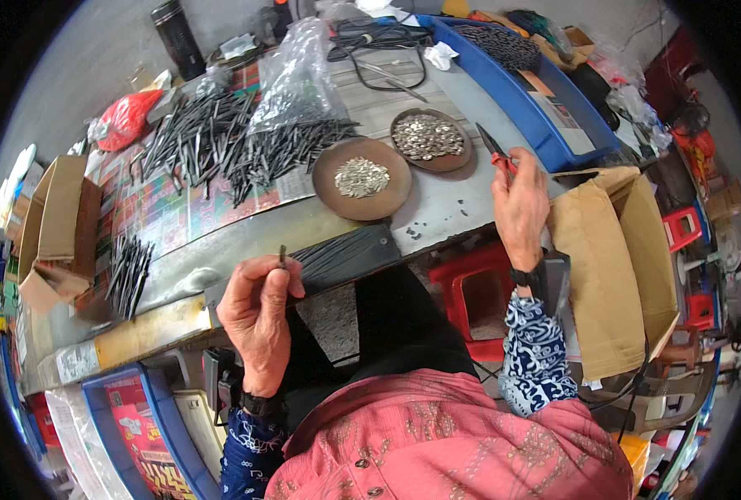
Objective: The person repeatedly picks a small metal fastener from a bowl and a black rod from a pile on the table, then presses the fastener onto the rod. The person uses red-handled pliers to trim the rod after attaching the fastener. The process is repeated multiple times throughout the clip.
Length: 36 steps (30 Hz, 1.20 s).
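With our left hand (258, 321), we pinched a small dark piece (282, 256) by the table's (458, 196) near edge. Our right fingers (529, 162) gripped a red-handled tool (490, 143), right of two round dishes (327, 196).

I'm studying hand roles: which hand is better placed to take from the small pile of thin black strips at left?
Probably the left hand: nearer that small black pile, though pinching a small dark piece. The right hand is farther away, holding a red-handled, dark-tipped tool.
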Motion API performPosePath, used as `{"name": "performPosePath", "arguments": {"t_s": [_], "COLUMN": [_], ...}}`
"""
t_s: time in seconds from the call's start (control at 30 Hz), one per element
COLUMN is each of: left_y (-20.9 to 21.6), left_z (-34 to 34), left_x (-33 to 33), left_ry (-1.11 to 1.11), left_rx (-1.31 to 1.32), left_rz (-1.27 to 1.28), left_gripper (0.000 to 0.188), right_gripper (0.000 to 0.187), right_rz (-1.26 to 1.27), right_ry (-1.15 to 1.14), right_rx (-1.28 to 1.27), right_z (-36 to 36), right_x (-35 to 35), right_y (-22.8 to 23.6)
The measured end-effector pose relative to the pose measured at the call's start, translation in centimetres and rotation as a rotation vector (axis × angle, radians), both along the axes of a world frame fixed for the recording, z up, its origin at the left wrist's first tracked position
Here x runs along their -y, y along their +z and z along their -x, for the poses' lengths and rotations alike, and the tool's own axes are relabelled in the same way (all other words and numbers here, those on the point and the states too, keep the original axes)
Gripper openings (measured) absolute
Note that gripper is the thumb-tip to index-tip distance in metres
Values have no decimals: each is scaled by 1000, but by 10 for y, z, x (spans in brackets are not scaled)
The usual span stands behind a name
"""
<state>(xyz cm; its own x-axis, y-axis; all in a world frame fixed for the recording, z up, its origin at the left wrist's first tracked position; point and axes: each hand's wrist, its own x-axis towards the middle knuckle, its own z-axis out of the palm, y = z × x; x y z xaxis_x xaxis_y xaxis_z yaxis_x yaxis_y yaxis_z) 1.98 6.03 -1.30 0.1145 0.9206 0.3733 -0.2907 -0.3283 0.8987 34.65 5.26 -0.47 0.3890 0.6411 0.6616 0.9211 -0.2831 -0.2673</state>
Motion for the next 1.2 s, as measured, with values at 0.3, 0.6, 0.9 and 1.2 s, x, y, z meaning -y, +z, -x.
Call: {"name": "performPosePath", "arguments": {"t_s": [0.3, 0.6, 0.9, 1.2], "left_y": [-3, -7, -8, -5], "left_z": [-1, 0, -1, 0], "left_x": [0, -1, -1, -2], "left_ry": [3, -3, 16, -13], "left_rx": [-21, -3, -43, -33], "left_rz": [-20, -37, -81, -44], "left_gripper": [10, 8, 9, 7], "right_gripper": [31, 23, 18, 18], "right_rz": [-329, -153, -78, -174], "right_ry": [975, 1077, 981, 748], "right_rx": [-565, -158, 27, -93], "right_z": [120, 147, 154, 110], "right_x": [29, 27, 21, 28], "right_y": [54, 85, 66, 58]}}
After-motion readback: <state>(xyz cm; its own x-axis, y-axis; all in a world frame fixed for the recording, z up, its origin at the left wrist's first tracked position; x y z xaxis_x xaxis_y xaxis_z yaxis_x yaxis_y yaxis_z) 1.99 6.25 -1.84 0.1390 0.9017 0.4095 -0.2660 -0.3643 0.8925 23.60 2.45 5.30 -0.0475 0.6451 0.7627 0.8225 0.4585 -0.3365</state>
